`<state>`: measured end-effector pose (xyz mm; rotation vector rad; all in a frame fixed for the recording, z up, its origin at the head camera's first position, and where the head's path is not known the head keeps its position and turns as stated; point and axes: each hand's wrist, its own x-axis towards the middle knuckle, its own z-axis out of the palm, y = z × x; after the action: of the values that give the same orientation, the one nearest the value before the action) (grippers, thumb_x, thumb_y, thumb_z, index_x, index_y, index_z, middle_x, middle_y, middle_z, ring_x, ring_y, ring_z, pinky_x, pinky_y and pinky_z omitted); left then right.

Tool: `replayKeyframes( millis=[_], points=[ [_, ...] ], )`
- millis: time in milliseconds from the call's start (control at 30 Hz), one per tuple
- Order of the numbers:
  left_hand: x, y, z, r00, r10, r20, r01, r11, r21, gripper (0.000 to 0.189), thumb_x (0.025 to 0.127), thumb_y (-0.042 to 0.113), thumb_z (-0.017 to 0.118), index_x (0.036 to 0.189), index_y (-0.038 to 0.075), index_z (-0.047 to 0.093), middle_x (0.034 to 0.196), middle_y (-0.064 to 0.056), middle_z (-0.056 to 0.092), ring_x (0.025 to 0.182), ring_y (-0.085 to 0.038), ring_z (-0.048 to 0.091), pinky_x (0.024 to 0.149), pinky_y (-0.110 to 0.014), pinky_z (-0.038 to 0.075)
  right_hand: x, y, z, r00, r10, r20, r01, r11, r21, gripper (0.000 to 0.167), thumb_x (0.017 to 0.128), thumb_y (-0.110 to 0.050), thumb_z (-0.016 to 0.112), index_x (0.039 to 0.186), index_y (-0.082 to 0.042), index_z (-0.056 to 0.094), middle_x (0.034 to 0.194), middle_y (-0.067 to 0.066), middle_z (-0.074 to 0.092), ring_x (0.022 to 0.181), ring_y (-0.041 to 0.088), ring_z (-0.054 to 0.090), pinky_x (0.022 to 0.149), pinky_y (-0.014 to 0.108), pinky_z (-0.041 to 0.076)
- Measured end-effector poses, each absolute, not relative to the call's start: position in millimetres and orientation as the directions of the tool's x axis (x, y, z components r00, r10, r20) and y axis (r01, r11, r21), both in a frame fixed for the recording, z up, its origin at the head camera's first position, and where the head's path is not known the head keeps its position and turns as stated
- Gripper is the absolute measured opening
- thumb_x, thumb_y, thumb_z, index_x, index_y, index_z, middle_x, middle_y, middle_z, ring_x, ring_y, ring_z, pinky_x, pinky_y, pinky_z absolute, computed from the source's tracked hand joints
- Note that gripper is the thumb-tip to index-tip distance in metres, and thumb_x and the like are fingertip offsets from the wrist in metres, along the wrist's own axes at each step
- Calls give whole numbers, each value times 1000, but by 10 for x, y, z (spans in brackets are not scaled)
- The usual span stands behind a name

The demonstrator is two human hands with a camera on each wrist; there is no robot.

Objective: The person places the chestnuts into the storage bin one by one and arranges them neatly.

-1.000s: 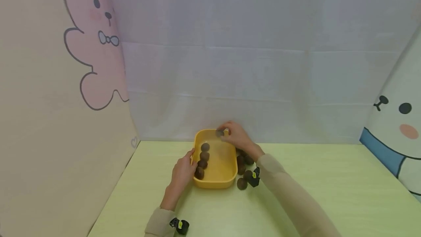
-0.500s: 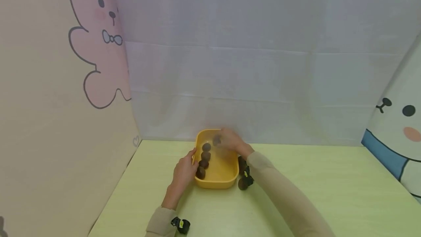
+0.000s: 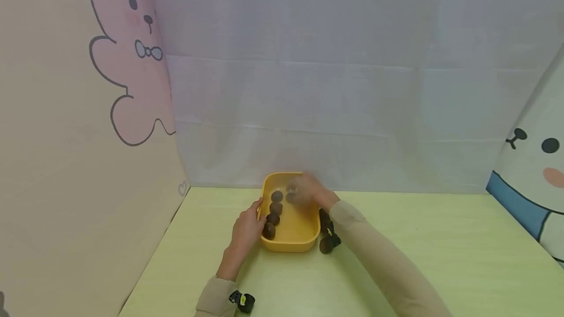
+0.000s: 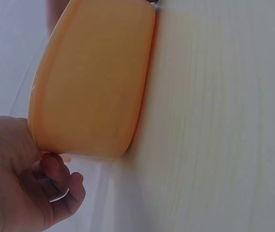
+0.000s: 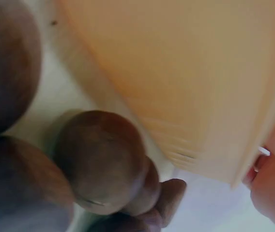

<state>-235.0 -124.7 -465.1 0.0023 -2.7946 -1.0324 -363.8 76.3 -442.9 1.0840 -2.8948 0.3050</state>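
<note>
A deep yellow plastic tray (image 3: 288, 247) lies on the table, a column of dark brown round balls (image 3: 276, 208) along the left of its inside. At its left wall my left hand (image 3: 248, 230) grips the rim, fingers bent at the corner in the left wrist view. My right hand (image 3: 308, 191) reaches over the far right rim into the tray. Its blurred fingers pinch a brown ball (image 3: 290, 198) just right of the column's far end. Right wrist view: the right hand (image 5: 273, 174) shows beyond the tray's wall (image 5: 186, 92), its fingertips hidden.
More brown balls (image 5: 101, 162) lie on the table against the tray's right outer side, partly under the right forearm. A white cloth backdrop (image 3: 308, 111) hangs right behind the tray. Pale green tabletop (image 3: 418, 238) extends to either side.
My right hand has come down from the tray's far rim into its inside, moving toward me with the brown ball. My left hand stays on the rim.
</note>
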Motion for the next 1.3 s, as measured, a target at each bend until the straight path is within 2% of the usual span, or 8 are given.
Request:
replayKeyframes(
  millis=[100, 200, 333, 467, 700, 967, 1300],
  points=[
    [-2346, -1248, -4655, -987, -60, 149, 51, 763, 644, 51, 93, 11, 59, 143, 7, 53, 65, -1, 44, 52, -14, 38, 47, -27, 32, -3652, 838, -4347, -752, -631, 192, -660, 721, -212, 25, 90, -23, 68, 110, -8, 74, 109, 7, 73, 104, 28, 65, 96, 42, 48],
    [-2345, -1249, -4657, -987, -59, 150, 52, 764, 643, 51, 93, 11, 59, 143, 7, 53, 65, -1, 44, 52, -14, 38, 47, -27, 32, -3656, 939, -4269, -744, -602, 290, -668, 681, -299, 21, 89, -14, 68, 105, -4, 75, 104, 11, 73, 101, 29, 65, 95, 43, 49],
    [-2344, -1249, -4651, -987, -58, 148, 52, 760, 648, 51, 93, 11, 59, 143, 7, 53, 65, -1, 44, 52, -14, 38, 47, -27, 32, -3634, 1079, -4189, -753, -563, 341, -658, 633, -408, 20, 87, -9, 67, 104, 0, 74, 101, 14, 72, 98, 31, 65, 94, 46, 49],
    [-2345, -1252, -4645, -987, -63, 151, 51, 758, 650, 50, 93, 10, 59, 143, 6, 53, 65, -2, 44, 52, -14, 38, 46, -27, 32, -3623, 1183, -4167, -780, -523, 344, -625, 621, -473, 22, 90, -9, 65, 107, 1, 73, 103, 15, 70, 98, 32, 63, 90, 48, 50],
    [-2340, -1249, -4638, -988, -61, 145, 49, 756, 653, 51, 93, 10, 59, 143, 7, 52, 65, -2, 44, 52, -14, 38, 47, -27, 33, -3614, 1341, -4218, -831, -430, 353, -557, 641, -528, 18, 94, -12, 63, 108, -5, 73, 103, 11, 69, 97, 27, 62, 82, 43, 49],
    [-2340, -1240, -4631, -987, -62, 147, 49, 759, 649, 51, 93, 10, 59, 143, 6, 53, 66, -2, 44, 53, -14, 38, 47, -27, 32, -3563, 1528, -4299, -858, -359, 367, -512, 631, -582, 20, 94, -10, 63, 110, -1, 71, 105, 15, 69, 100, 31, 62, 82, 43, 48],
    [-2331, -1233, -4627, -988, -59, 146, 52, 753, 656, 51, 93, 9, 59, 143, 6, 52, 65, -2, 43, 51, -14, 37, 47, -27, 32, -3544, 1715, -4527, -892, -330, 310, -453, 636, -625, 22, 95, -13, 64, 112, -1, 69, 108, 15, 68, 103, 32, 62, 87, 47, 49]
  ],
)
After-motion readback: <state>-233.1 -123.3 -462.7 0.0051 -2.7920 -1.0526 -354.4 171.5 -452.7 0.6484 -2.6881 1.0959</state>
